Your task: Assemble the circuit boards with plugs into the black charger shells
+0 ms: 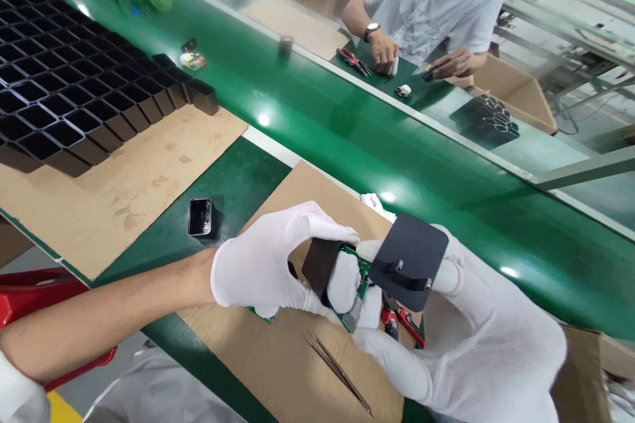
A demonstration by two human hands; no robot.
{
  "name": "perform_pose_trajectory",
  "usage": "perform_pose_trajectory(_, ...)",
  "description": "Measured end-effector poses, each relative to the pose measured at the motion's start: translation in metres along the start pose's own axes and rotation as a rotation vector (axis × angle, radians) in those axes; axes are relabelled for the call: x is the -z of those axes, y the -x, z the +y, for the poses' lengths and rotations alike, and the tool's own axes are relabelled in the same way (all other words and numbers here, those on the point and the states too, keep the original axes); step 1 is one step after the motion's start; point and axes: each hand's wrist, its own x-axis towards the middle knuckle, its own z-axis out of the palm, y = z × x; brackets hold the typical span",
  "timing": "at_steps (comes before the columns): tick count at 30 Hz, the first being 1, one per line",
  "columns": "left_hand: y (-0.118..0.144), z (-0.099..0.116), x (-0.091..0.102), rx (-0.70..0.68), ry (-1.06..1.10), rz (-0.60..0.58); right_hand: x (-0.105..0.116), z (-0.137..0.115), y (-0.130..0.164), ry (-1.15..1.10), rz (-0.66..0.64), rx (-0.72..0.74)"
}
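My left hand [270,258], in a white glove, is closed around a small black plastic housing [317,268]. Partly inside the housing's open end sits a green circuit board [364,277] with a white padded lump [343,282] on it. My gloved right hand [476,324] grips a black plug cover [409,258] with two metal pins, and its fingertips also touch the board's outer end. Whether board and cover are joined is hard to see. Beneath my hands lie tweezers [340,373] and red-handled pliers [404,324] on a cardboard sheet [278,357].
Rows of black housings [64,92] stand on cardboard [153,185] at the left. A single housing [200,217] rests on the green bench. Across the green conveyor belt [337,112], a co-worker [431,20] handles small parts beside pliers [353,61] and a cardboard box [520,92].
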Motion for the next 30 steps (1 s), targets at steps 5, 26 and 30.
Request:
perform_pose_trajectory(5, 0.001, 0.003, 0.0, -0.019, -0.044, 0.003, -0.001, 0.002, -0.001, 0.032, 0.008, 0.025)
perform_pose_trajectory(26, 0.005, -0.009, -0.003, -0.229, -0.053, 0.07, -0.002, 0.004, 0.001, 0.014, 0.007, 0.019)
perform_pose_trajectory(30, 0.005, -0.01, -0.003, -0.26, -0.047, 0.075, -0.004, 0.003, 0.0, 0.023, 0.027, -0.006)
